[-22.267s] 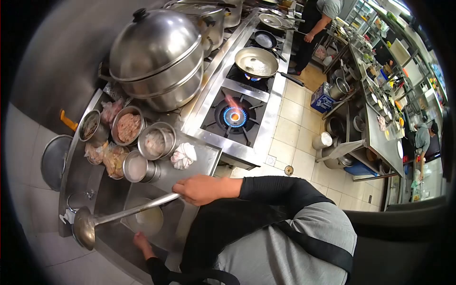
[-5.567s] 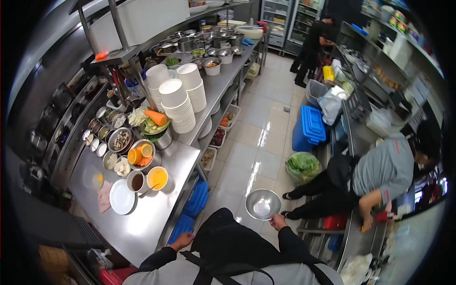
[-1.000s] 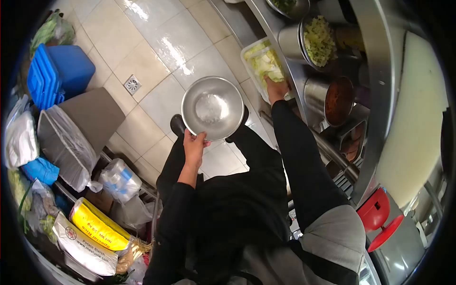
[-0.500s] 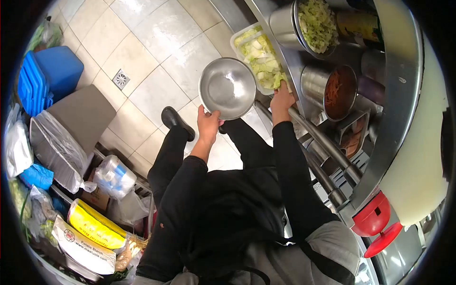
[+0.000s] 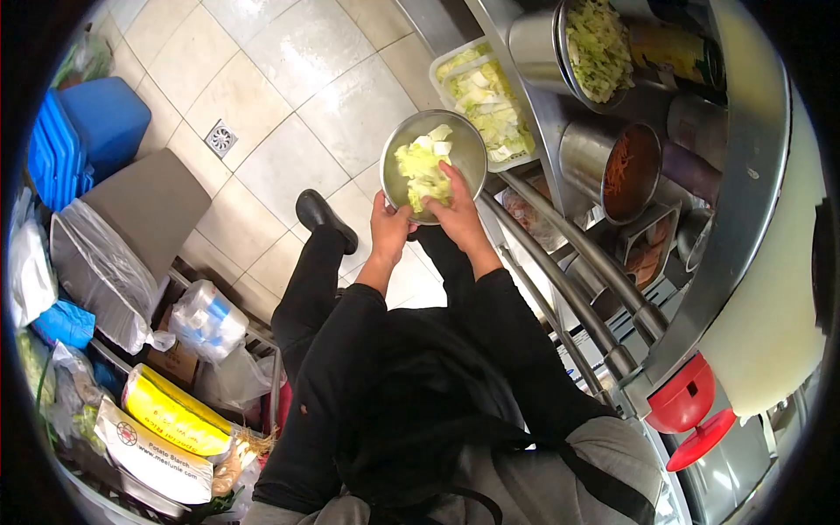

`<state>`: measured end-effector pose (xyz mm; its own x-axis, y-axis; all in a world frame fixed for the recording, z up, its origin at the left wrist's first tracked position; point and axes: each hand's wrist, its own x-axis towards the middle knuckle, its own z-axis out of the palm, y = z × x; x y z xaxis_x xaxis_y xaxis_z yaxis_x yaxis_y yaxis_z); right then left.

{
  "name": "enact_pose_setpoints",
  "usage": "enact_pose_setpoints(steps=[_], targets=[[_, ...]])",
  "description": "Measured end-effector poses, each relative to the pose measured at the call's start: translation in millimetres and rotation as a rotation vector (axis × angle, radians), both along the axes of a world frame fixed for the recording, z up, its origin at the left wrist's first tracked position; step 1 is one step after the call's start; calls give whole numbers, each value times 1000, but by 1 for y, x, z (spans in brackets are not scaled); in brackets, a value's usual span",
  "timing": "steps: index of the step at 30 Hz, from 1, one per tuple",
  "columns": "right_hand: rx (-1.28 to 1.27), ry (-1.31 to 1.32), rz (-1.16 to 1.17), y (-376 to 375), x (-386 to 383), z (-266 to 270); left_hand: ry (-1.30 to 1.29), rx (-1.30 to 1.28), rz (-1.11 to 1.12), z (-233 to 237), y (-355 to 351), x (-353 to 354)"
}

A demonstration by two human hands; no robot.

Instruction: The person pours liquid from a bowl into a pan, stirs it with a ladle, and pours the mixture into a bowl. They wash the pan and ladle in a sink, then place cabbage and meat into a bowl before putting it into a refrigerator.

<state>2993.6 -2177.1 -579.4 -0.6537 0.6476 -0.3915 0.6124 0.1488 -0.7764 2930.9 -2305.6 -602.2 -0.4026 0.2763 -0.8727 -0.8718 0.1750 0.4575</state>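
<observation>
A round metal bowl (image 5: 471,144) is held out in front of me, with my left hand (image 5: 388,231) closed on its near rim, thumb at the edge. Pale green and white chopped cabbage leaves (image 5: 423,166) lie in the bowl. My right hand (image 5: 460,214) reaches over the bowl's near right side, its fingers curled around the leaves; the fingertips are partly hidden among them. Just beyond the bowl to the right sits a white plastic container (image 5: 530,158) full of the same cut leaves (image 5: 490,101).
Metal pots with shredded greens (image 5: 598,48) and carrot strips (image 5: 618,166) stand on the right shelf. Metal rails (image 5: 577,234) run beside my right arm. On the left are a grey bin (image 5: 153,210), blue tubs (image 5: 105,122) and a potato starch bag (image 5: 153,451). A floor drain (image 5: 220,138) lies ahead.
My right hand has moved left from the white container to the bowl, bringing cabbage. The bowl, bare inside before, now holds leaves and has shifted slightly right with my left hand.
</observation>
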Motion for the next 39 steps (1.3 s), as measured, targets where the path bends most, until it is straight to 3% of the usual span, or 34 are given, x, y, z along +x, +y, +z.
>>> enact_pose_setpoints(steps=[2,4,5,6,7,8,9,11,12,14,16,18,20,24,26,29,32,33,36,39], targets=[[97,-66,69,4,-12,15,-5,5,8,1,-4,-5],[-136,-309,28,25,-24,37,-12,16,17,2,-8,-8],[-72,-278,-68,42,-16,14,-17,-3,25,3,-10,-8],[296,-178,-152,58,-7,-21,-20,-24,34,5,-11,-7],[295,-178,-362,71,-32,0,-16,-20,36,6,-12,-6],[490,-186,-469,91,-33,-25,-26,-21,45,7,-15,-6],[490,-182,-470,105,-39,-47,-37,-22,52,9,-17,-5],[399,-181,-707,127,-50,-78,-35,-18,37,14,-19,-8],[401,-178,-710,135,-49,-84,-38,-17,23,15,-20,-9],[127,-204,-605,153,-42,-92,-33,-24,27,14,-22,-7],[9,-110,-701,173,-5,-136,-28,-33,33,14,-25,-8],[-108,-16,-792,170,0,-126,-41,-24,74,17,-24,-8],[-190,24,-912,142,-21,-64,-44,-18,66,15,-25,-7],[-241,86,-886,149,-27,-68,-50,-22,36,11,-24,-9],[-227,-113,-585,165,-38,-65,-41,-22,24,14,-23,-12],[-169,-335,-760,184,-43,-87,-30,-20,26,18,-23,-11],[167,-226,-478,213,31,-186,-27,-25,47,18,-26,-11],[168,-225,-476,208,31,-177,-31,-32,46,19,-26,-11],[-337,334,-1014,157,28,-108,-28,-34,63,28,-22,-13],[-469,306,-1003,95,2,-18,5,-21,51,31,-26,-13]])
